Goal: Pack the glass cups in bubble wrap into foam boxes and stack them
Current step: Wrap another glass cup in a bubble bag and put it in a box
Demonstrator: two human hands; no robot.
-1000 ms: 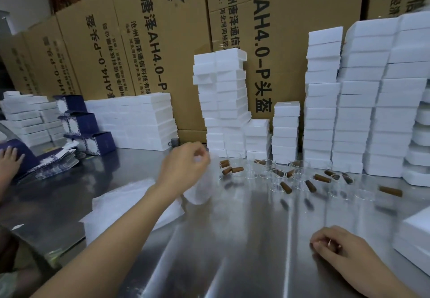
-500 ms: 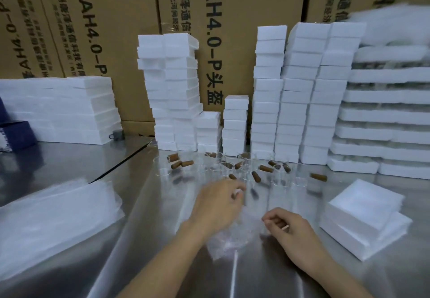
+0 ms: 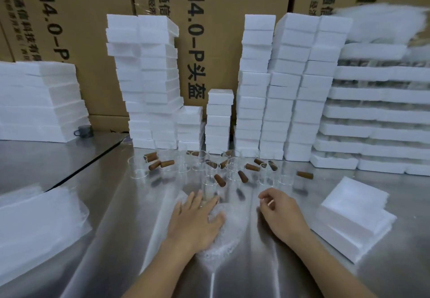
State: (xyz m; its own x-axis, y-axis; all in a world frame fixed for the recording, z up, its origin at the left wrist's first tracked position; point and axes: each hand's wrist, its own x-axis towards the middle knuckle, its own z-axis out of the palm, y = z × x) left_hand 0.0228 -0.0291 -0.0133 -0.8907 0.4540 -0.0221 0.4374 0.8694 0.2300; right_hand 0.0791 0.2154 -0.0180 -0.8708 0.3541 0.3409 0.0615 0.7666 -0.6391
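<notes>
A sheet of bubble wrap (image 3: 229, 232) lies flat on the steel table (image 3: 267, 269) right in front of me. My left hand (image 3: 197, 219) presses on it with straight, spread fingers. My right hand (image 3: 278, 214) hovers just to the right of the sheet, its fingers loosely curled and holding nothing. Several clear glass cups with brown wooden handles (image 3: 210, 176) stand in a cluster just beyond my hands. A low pile of white foam boxes (image 3: 353, 216) sits to my right.
Tall stacks of white foam boxes (image 3: 277, 88) line the back of the table before brown cartons (image 3: 209, 41). Foam trays (image 3: 381, 113) are piled at the far right. A heap of bubble wrap sheets (image 3: 39, 225) lies at my left. A small grey cup (image 3: 84, 131) stands back left.
My left hand brought the bubble wrap sheet from the left, laid it down in front of me and flattened onto it. My view swung right and down. The right hand rose slightly.
</notes>
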